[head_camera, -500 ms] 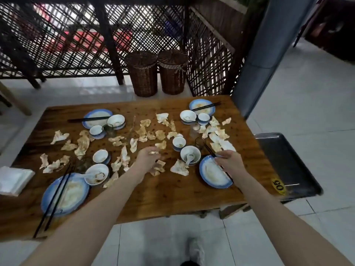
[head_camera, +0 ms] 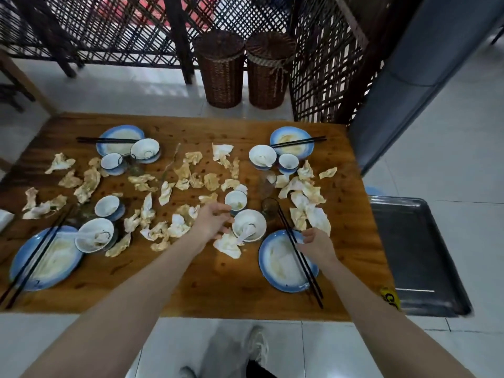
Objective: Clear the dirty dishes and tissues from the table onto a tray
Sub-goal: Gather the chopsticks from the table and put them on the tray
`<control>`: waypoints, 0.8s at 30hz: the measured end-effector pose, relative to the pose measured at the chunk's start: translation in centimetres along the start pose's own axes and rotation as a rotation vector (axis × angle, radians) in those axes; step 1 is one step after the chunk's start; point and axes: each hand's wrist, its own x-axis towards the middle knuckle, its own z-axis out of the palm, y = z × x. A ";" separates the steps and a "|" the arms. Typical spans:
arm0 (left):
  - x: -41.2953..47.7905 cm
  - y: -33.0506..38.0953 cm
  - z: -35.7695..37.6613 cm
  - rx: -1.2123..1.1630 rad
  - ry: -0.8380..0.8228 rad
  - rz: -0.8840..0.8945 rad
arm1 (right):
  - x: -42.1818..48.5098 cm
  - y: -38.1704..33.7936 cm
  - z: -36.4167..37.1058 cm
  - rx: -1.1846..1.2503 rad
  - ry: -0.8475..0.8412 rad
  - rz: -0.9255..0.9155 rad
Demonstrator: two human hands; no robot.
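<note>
Tray (head_camera: 417, 255) right of table (head_camera: 204, 290); chopsticks (head_camera: 311, 279) across near-right plate (head_camera: 278, 266); spoon (head_camera: 246, 231) in bowl (head_camera: 260, 222); baskets (head_camera: 222, 75) behind table.

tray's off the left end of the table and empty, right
Not the left: the head view shows the tray off the right end of the table, on the right hand's side. It does look empty.

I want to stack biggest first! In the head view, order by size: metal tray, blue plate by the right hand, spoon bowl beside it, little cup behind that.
Metal tray
Blue plate
Spoon bowl
Little cup
They lie close together, so the order looks safe.
</note>
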 end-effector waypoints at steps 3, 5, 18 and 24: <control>1.3 0.1 0.8 0.005 0.024 -0.009 | 1.3 1.2 1.0 -0.123 -0.070 -0.039; 2.1 0.0 1.1 0.001 0.044 -0.017 | 2.1 1.6 1.7 -0.198 -0.078 -0.071; 3.5 -0.4 0.4 0.015 0.084 -0.051 | 3.1 2.7 2.9 -0.271 -0.051 -0.076; 2.5 -0.3 0.2 0.063 0.088 -0.038 | 2.7 1.1 1.4 -0.213 0.059 -0.146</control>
